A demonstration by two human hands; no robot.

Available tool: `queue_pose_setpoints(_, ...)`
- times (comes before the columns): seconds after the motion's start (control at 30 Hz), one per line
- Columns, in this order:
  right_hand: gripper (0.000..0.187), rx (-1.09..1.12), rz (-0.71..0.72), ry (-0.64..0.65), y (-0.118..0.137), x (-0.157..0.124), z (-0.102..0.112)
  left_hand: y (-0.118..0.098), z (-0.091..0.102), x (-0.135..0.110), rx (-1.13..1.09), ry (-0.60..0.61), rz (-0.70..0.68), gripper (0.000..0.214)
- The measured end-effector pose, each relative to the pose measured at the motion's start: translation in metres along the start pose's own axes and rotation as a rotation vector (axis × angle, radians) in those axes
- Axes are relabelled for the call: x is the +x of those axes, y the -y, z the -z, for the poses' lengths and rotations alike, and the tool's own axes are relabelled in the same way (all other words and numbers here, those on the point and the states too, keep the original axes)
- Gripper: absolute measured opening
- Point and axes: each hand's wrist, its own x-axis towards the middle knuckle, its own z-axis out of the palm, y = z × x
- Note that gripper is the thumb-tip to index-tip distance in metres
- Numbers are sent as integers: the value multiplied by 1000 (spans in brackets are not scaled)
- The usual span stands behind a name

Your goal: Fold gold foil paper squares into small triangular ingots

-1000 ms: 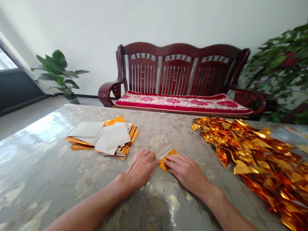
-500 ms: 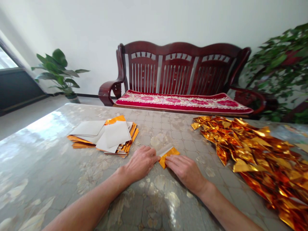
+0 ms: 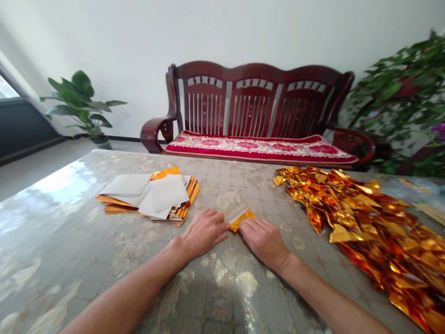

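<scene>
Between my hands, a small sheet of gold foil paper (image 3: pixel 244 219) lies on the table, partly folded, with a pale strip along its far edge. My left hand (image 3: pixel 207 231) rests palm down at the sheet's left side, its thumb and fingertips pinching that edge. On the right, my right hand (image 3: pixel 263 239) has its fingers curled over the near right part of the foil, hiding that corner. Left of my hands is a stack of foil sheets (image 3: pixel 165 197), mostly white side up with gold edges showing. A large heap of folded gold foil pieces (image 3: pixel 358 222) spreads to the right.
The table (image 3: pixel 104 260) has a glossy, flower-patterned cover. Behind it stands a dark red wooden bench (image 3: pixel 255 99) with a red floral seat cover (image 3: pixel 257 146). Potted plants stand at left (image 3: pixel 83 104) and right (image 3: pixel 399 88). Clear plastic (image 3: pixel 413 190) lies beyond the heap.
The foil's near point, which stuck out toward me, is now turned in, so the sheet looks smaller. My right fingers have curled in tighter. The view has shifted slightly.
</scene>
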Motion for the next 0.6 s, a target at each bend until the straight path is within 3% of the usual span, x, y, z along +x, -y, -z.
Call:
queue_pose_setpoints(0.13, 20, 31, -50, 10, -2, 4, 1, -2, -6, 3, 3, -32, 35, 22)
queue_pose_setpoints(0.3, 9, 139, -65, 119, 0, 9, 14, -6, -12, 5, -7, -96, 60, 30)
queue_pose_setpoints(0.4, 18, 198, -92, 145, 1, 14, 17, -7, -16, 5, -38, -132, 72, 30)
queue_pose_setpoints(0.5, 8, 217, -105, 120, 2, 19, 10, -6, -18, 5, -75, -143, 101, 30)
queue_pose_setpoints(0.6, 14, 273, -140, 87, 2, 24, 0, -2, -18, 3, -157, -142, 132, 20)
